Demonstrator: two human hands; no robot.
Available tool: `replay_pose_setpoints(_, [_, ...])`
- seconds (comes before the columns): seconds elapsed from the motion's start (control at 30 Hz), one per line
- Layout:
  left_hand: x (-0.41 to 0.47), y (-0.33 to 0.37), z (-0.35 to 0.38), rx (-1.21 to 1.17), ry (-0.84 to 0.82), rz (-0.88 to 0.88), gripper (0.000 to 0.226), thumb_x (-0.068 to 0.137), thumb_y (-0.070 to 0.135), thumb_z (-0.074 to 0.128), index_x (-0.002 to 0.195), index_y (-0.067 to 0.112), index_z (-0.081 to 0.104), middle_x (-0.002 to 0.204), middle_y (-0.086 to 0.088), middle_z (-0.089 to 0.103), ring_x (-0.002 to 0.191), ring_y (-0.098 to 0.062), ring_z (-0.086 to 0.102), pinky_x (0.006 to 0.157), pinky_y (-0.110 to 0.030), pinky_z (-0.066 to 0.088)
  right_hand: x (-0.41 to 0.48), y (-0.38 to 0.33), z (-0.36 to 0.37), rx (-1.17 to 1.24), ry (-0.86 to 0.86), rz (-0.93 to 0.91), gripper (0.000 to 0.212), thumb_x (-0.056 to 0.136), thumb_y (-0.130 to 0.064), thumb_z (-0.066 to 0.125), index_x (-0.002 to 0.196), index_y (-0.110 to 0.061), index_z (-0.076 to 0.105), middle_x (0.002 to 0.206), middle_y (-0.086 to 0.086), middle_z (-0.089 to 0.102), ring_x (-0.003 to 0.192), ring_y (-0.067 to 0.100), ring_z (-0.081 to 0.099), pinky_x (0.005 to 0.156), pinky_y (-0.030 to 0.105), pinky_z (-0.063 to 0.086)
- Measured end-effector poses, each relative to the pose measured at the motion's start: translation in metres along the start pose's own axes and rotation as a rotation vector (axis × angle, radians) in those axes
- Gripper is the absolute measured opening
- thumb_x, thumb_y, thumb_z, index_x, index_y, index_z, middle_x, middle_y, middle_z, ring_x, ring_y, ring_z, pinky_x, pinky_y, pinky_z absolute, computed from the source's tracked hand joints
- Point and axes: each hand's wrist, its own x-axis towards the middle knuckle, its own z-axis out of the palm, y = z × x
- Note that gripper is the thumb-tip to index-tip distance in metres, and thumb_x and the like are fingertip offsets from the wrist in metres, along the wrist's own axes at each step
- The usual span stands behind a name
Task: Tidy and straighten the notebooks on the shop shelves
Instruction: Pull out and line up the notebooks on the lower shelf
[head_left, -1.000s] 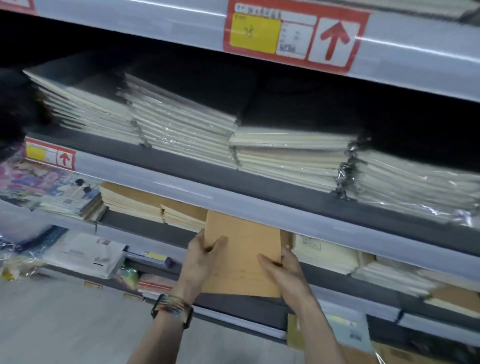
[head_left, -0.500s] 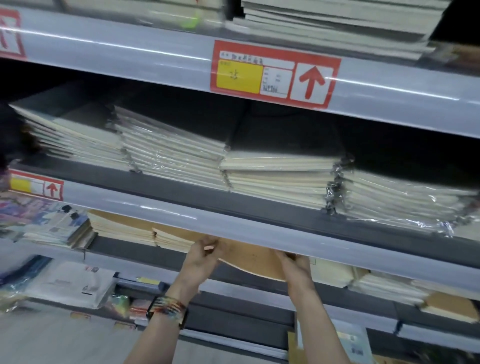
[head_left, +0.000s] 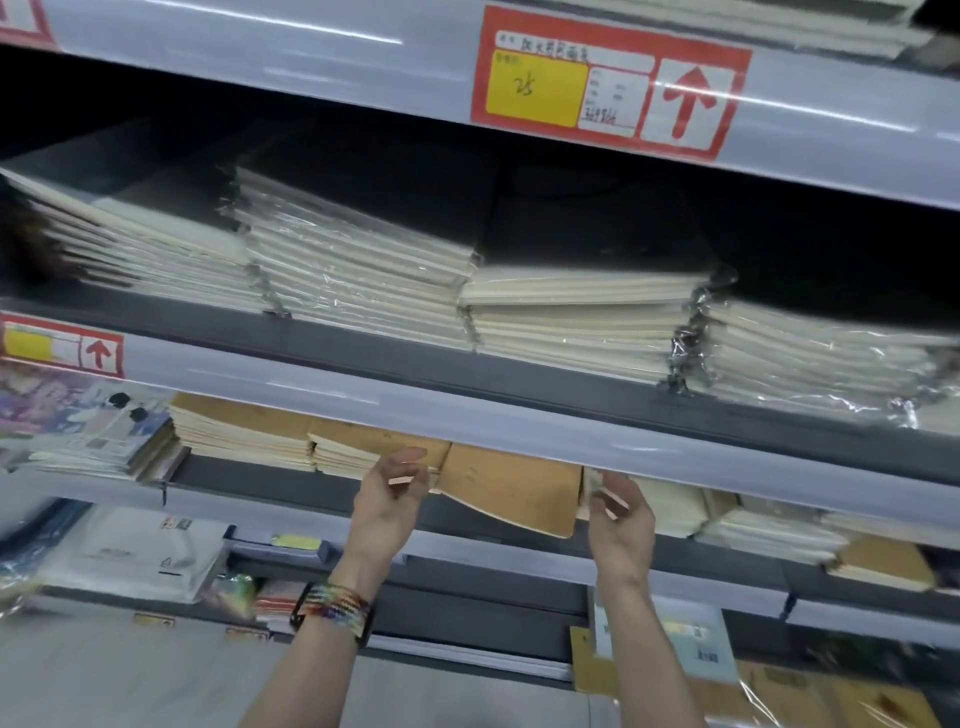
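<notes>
Brown notebook (head_left: 514, 488): on lower shelf (head_left: 244, 475), tilted, front corner past the edge.
Left hand (head_left: 389, 493): raised, fingertips at notebook's left edge; blurred, cannot tell the grip.
Right hand (head_left: 621, 514): raised beside right edge, fingers loosely curled, holding nothing.

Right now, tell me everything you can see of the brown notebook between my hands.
The brown notebook is a thin, plain kraft-paper book with faint smudges on its cover. It lies skewed on the lower shelf, its near corner jutting past the shelf edge, its back hidden under the rail above. A tan stack lies left of it. The left hand and right hand flank it with curled fingers; contact is unclear.
</notes>
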Motion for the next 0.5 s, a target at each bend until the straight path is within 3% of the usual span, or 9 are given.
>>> replay_pose_setpoints(0.1, [-0.002,-0.005,0.007,0.037,-0.003,0.018,0.021,0.091,0.006,0.068,0.103,0.023,0.065,0.098,0.01,0.069,0.086,-0.014,0.067,0.084,-0.027,0.052,-0.007,0.015,-0.012,0.079,0.075,0.008,0.033,0.09,0.016,0.053,0.105,-0.01,0.068,0.114,0.007,0.069,0.109,0.023,0.064,0.104,0.032,0.047])
replay_pose_setpoints(0.17, [-0.005,-0.005,0.011,0.07,-0.055,0.019,0.025,0.089,0.009,0.071,0.108,0.023,0.062,0.102,0.008,0.068,0.082,-0.008,0.067,0.074,-0.011,0.05,-0.011,0.02,-0.016,0.101,0.052,0.038,0.027,0.09,0.01,0.061,0.107,-0.009,0.068,0.111,0.005,0.07,0.102,0.019,0.064,0.105,0.036,0.049])
replay_pose_setpoints(0.23, [-0.007,-0.005,0.015,0.092,-0.145,0.002,0.038,0.087,0.013,0.075,0.119,0.022,0.058,0.11,0.007,0.065,0.085,0.001,0.066,0.068,-0.005,0.048,-0.019,0.019,-0.018,0.132,-0.061,0.038,0.025,0.088,-0.006,0.072,0.111,-0.014,0.068,0.108,-0.001,0.071,0.097,0.008,0.066,0.093,0.023,0.053])
replay_pose_setpoints(0.3, [-0.008,-0.004,0.017,0.099,-0.185,-0.005,0.047,0.084,0.012,0.077,0.125,0.02,0.055,0.118,0.005,0.062,0.089,0.0,0.066,0.067,-0.004,0.049,-0.024,0.018,-0.015,0.179,-0.228,0.044,0.034,0.084,-0.006,0.077,0.114,-0.017,0.064,0.104,-0.003,0.073,0.094,0.0,0.068,0.086,0.014,0.053])
replay_pose_setpoints(0.4, [-0.008,-0.001,0.019,0.119,-0.175,0.024,0.048,0.083,0.007,0.078,0.124,0.017,0.056,0.12,0.001,0.06,0.087,-0.006,0.067,0.067,-0.005,0.05,-0.02,0.022,-0.009,0.232,-0.436,0.106,0.063,0.07,0.002,0.085,0.124,-0.019,0.06,0.114,0.004,0.072,0.111,0.015,0.066,0.097,0.029,0.054])
replay_pose_setpoints(0.5, [-0.006,-0.001,0.02,0.141,-0.165,0.028,0.043,0.084,0.003,0.075,0.121,0.018,0.056,0.116,0.0,0.064,0.083,-0.004,0.067,0.067,-0.005,0.05,-0.011,0.033,-0.005,0.183,-0.445,0.132,0.081,0.069,0.013,0.081,0.138,-0.017,0.052,0.118,0.007,0.072,0.12,0.022,0.062,0.107,0.045,0.047])
